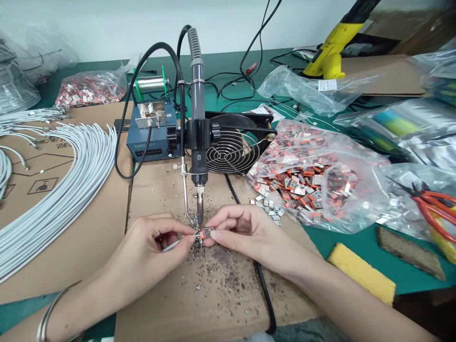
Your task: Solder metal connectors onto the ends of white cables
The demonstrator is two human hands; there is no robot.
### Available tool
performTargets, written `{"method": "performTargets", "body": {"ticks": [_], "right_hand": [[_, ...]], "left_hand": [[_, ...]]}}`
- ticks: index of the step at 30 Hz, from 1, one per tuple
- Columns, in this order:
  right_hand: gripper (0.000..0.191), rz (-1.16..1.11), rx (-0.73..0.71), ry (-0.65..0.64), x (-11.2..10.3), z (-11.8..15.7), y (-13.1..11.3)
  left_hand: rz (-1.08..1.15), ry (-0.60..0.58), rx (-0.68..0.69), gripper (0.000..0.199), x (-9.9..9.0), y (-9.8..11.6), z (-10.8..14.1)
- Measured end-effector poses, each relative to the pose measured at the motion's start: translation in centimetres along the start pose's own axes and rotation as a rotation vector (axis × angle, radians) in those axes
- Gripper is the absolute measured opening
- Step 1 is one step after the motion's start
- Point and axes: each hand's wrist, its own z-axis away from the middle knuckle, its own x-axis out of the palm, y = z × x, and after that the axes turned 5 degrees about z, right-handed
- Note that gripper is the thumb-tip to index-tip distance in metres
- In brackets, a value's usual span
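Observation:
Under the tip of an upright soldering iron (200, 204), my two hands meet over the cardboard. My left hand (156, 242) pinches a thin white cable (171, 245) near its end, its tip hidden between thumb and forefinger. With thumb and fingers, my right hand (245, 232) grips a small red connector with a metal plate (206, 233). The cable's end meets the connector right below the iron's tip; whether they are joined I cannot tell. A thin solder feed tube (185, 199) runs down beside the iron to the same spot.
A blue solder feeder (153, 137) and a round fan (233, 152) stand behind. Bundled white cables (81, 190) lie left. A bag of red connectors (306, 185), pliers (432, 209) and a yellow sponge (361, 273) lie right. Solder bits (221, 266) litter the cardboard.

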Motion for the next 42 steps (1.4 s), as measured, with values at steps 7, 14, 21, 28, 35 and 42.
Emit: {"method": "performTargets", "body": {"ticks": [7,14,21,28,35,42], "right_hand": [[0.033,-0.026,0.039,0.016,0.1,-0.2,-0.1],[0.030,-0.036,0.053,0.009,0.1,-0.2,-0.2],[0.028,-0.076,0.016,-0.014,-0.1,-0.1,0.1],[0.024,-0.030,0.078,0.015,0.1,-0.2,-0.3],[0.022,0.079,0.113,0.027,0.4,-0.3,-0.4],[0.033,0.194,0.025,-0.066,-0.4,0.8,0.0]], "left_hand": [[-0.019,-0.024,-0.032,0.021,0.0,-0.1,-0.1],[-0.022,-0.017,-0.038,0.022,-0.2,0.1,0.0],[-0.008,-0.007,0.007,0.021,-0.2,0.3,0.2],[0.008,-0.060,-0.090,0.024,-0.1,-0.1,0.0],[-0.051,-0.097,-0.111,0.028,0.1,-0.8,-0.1],[-0.078,-0.110,-0.051,0.027,0.6,0.6,1.0]]}}
